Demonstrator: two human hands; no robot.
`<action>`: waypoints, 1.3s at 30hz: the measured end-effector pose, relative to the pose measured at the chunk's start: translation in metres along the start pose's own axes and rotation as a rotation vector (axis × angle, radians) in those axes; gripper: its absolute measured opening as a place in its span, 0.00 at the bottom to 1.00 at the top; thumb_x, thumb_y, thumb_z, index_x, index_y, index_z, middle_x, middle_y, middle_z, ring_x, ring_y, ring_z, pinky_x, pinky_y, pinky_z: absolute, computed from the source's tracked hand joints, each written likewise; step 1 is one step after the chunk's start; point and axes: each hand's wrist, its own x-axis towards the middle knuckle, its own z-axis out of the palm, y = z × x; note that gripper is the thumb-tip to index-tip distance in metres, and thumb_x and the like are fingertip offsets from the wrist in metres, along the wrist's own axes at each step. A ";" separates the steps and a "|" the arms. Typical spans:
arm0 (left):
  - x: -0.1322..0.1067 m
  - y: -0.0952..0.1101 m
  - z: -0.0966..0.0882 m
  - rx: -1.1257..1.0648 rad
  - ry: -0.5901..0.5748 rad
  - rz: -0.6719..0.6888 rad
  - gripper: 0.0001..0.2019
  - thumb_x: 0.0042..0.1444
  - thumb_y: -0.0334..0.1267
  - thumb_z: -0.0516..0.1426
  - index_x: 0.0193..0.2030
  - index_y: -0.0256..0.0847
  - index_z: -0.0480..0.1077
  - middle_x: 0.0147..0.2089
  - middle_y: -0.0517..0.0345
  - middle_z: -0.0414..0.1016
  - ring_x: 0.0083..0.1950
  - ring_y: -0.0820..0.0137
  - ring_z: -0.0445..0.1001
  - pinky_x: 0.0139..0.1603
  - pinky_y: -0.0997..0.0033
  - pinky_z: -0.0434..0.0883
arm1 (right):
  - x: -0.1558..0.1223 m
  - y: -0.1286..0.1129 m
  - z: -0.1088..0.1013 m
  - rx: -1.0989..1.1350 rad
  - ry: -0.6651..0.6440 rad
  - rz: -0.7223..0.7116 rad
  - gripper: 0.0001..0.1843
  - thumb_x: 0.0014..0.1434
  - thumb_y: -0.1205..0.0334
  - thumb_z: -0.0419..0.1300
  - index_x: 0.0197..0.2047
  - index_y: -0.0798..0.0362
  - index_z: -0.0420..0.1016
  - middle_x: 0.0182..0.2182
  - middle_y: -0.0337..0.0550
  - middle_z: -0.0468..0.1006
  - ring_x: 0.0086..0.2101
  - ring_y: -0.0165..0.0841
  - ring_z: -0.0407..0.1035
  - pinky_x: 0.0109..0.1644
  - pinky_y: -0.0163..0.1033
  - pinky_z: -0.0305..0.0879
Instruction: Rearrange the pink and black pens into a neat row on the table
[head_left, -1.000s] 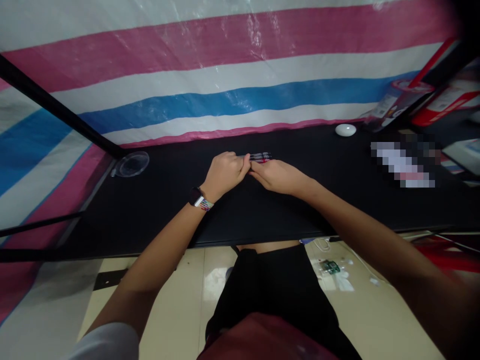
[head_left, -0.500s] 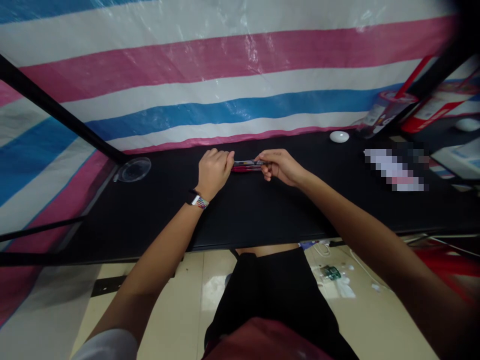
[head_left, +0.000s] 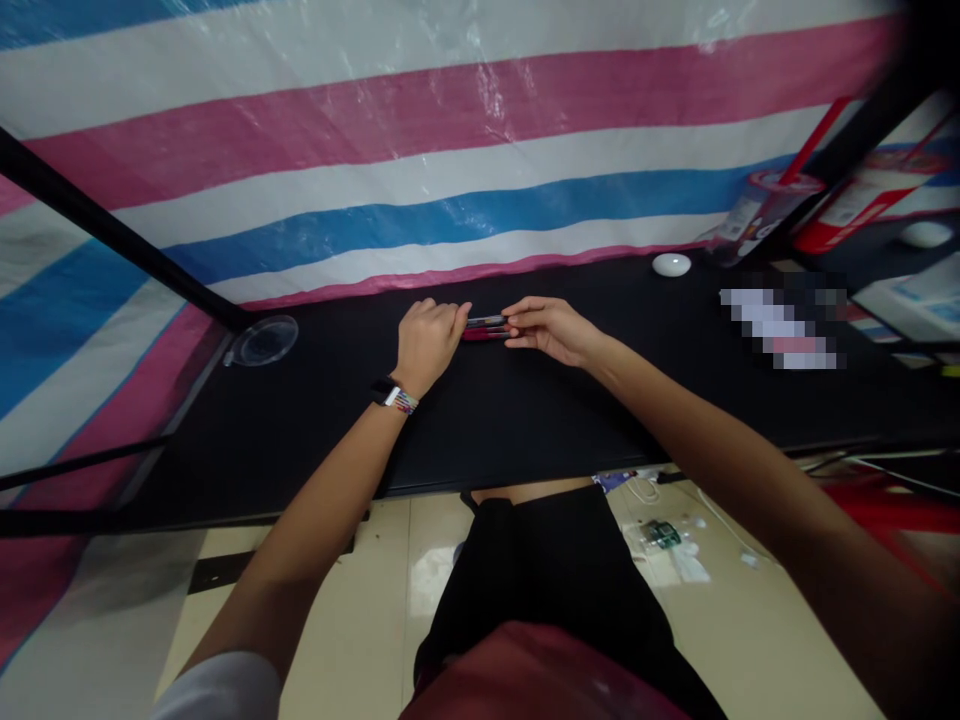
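A small bundle of pens [head_left: 486, 328], dark and clear along the top and red beneath, lies level between my hands just above the black tabletop [head_left: 510, 425]. My left hand [head_left: 431, 340] is closed around the bundle's left end, and its fingers hide that end. On that wrist is a watch with a patterned band [head_left: 395, 395]. From the other side, my right hand [head_left: 551, 328] pinches the right end between thumb and fingertips, the lower fingers loosely extended. How many pens there are, I cannot make out.
A clear round lid [head_left: 264, 342] lies to the left. At the right are a white oval object [head_left: 671, 265], a clear cup with a red straw [head_left: 765, 215], a red and white cup [head_left: 862, 200] and a blurred-out item [head_left: 780, 320]. Striped sheeting [head_left: 450, 130] hangs behind, between black frame bars.
My right hand has slid slightly left along the pens, with its fingers straighter. My left hand keeps its hold. The whole view has shifted a little.
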 end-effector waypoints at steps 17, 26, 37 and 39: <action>-0.001 0.003 0.004 -0.665 -0.020 -0.375 0.14 0.77 0.50 0.55 0.45 0.46 0.76 0.32 0.60 0.75 0.31 0.68 0.72 0.38 0.66 0.69 | 0.011 0.002 -0.013 -0.090 0.141 -0.183 0.03 0.62 0.67 0.73 0.40 0.55 0.85 0.34 0.47 0.85 0.31 0.34 0.81 0.46 0.45 0.86; 0.001 -0.005 0.012 -0.862 -0.006 -0.486 0.14 0.71 0.49 0.64 0.37 0.44 0.77 0.27 0.60 0.77 0.34 0.68 0.80 0.42 0.67 0.76 | 0.018 0.004 -0.021 -0.053 0.172 -0.231 0.05 0.62 0.65 0.75 0.38 0.55 0.84 0.32 0.46 0.84 0.32 0.34 0.79 0.48 0.47 0.87; -0.003 -0.015 0.025 -0.952 0.025 -0.523 0.10 0.64 0.39 0.69 0.50 0.47 0.77 0.33 0.61 0.79 0.35 0.70 0.81 0.40 0.68 0.78 | 0.019 0.005 -0.021 -0.061 0.211 -0.204 0.04 0.63 0.66 0.73 0.37 0.54 0.83 0.32 0.45 0.83 0.33 0.34 0.79 0.49 0.46 0.86; -0.004 -0.017 0.027 -0.948 0.008 -0.521 0.06 0.65 0.39 0.68 0.46 0.46 0.76 0.35 0.59 0.79 0.36 0.69 0.81 0.42 0.67 0.79 | 0.019 0.006 -0.021 -0.061 0.222 -0.197 0.05 0.62 0.65 0.74 0.37 0.53 0.82 0.31 0.45 0.83 0.33 0.34 0.79 0.50 0.46 0.86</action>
